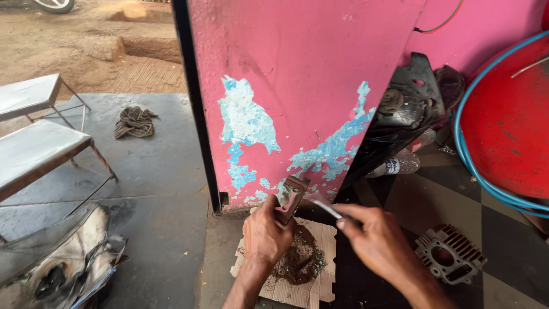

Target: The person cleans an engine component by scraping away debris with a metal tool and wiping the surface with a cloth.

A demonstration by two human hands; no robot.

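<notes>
We are counting two hands at work: one left hand (266, 232) and one right hand (374, 240). We are seeing one metal part (291, 197) in the left and one thin blade (327, 209) in the right. We are finding one piece of cardboard (317, 286) carrying one heap of dirt (300, 260), one finned engine cylinder (450, 253), one rag (135, 122), two metal benches (34, 146), one plastic bottle (400, 164), one blue hose (469, 166), one black panel (400, 114), one headlight cover (54, 263) and one wheel (54, 4)
</notes>
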